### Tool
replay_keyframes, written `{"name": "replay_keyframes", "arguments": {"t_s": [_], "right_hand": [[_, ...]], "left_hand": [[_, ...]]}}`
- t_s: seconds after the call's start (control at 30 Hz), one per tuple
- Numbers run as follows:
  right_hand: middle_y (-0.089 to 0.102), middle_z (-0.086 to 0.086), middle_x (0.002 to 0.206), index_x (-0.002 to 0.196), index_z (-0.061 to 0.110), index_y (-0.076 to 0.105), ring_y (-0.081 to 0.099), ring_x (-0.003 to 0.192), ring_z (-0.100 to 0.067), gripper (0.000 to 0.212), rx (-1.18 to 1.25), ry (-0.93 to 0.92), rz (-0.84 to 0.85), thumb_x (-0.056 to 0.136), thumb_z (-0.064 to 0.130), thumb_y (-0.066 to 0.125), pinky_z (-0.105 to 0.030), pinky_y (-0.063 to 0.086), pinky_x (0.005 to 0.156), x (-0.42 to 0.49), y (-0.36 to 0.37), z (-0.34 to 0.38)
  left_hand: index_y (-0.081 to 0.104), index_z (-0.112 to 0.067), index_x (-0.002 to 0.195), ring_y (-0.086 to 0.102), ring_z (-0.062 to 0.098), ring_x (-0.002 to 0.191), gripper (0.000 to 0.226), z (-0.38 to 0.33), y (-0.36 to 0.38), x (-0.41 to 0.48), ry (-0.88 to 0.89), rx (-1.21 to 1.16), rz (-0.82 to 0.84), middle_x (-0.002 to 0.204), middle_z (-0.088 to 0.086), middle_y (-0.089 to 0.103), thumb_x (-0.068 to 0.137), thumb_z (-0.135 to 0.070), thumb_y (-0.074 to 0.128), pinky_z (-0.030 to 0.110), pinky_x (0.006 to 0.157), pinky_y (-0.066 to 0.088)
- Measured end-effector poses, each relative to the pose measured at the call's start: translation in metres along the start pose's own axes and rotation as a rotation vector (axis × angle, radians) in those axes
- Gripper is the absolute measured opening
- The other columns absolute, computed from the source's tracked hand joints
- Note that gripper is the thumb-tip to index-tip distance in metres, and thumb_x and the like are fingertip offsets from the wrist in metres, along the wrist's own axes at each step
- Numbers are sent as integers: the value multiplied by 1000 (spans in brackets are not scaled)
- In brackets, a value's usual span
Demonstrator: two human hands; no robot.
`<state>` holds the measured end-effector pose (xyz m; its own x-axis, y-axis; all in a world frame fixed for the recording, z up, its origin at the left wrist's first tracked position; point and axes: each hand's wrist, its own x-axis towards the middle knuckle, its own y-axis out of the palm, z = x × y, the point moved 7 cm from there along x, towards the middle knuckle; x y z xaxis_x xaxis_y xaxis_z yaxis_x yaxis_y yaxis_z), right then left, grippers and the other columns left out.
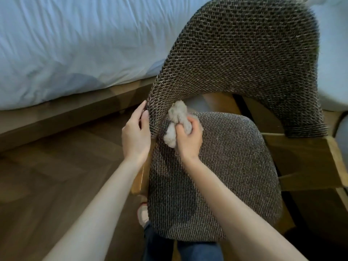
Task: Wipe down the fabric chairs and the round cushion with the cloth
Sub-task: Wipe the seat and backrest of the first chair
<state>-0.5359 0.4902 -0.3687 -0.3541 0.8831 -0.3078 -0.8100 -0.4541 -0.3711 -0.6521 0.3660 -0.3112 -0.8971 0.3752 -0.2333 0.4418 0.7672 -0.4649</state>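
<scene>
A chair with brown woven fabric fills the middle and right: its curved backrest (244, 59) arches over the padded seat (216, 176). My right hand (188, 136) grips a bunched beige cloth (175, 121) against the lower left end of the backrest, just above the seat. My left hand (136, 132) rests on the outer side of that same backrest end, fingers straight along the fabric edge. No round cushion is in view.
A bed with a pale blue cover (75, 49) runs along the left and back on a wooden base (56, 113). The chair's wooden frame (305, 157) sticks out on the right. Wood floor (56, 185) lies to the left. My legs in jeans (188, 249) stand below the seat.
</scene>
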Motion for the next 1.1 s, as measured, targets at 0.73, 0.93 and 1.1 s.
{"name": "replay_keyframes", "arguments": {"t_s": [0.73,0.93,1.1], "right_hand": [[36,-24,127,118,24,40,37,124,-42,54,-331,-562,-218,78,10,74,-46,38,100,142,-84,92],[34,-8,120,122,7,47,36,122,-28,44,-473,-345,51,85,13,71,-47,35,107,146,-68,20],[37,-4,113,114,16,50,42,107,-24,40,-326,-596,-74,81,28,69,-37,43,90,117,-99,81]], "left_hand": [[31,-34,148,46,26,111,55,-156,84,81,335,180,-198,119,8,51,95,-48,28,49,100,28],[32,-32,147,39,14,101,53,-153,82,82,349,158,-205,114,6,50,96,-46,32,41,94,22],[29,-34,148,30,6,106,48,-149,80,86,350,133,-122,124,4,46,101,-36,41,34,97,12]]}}
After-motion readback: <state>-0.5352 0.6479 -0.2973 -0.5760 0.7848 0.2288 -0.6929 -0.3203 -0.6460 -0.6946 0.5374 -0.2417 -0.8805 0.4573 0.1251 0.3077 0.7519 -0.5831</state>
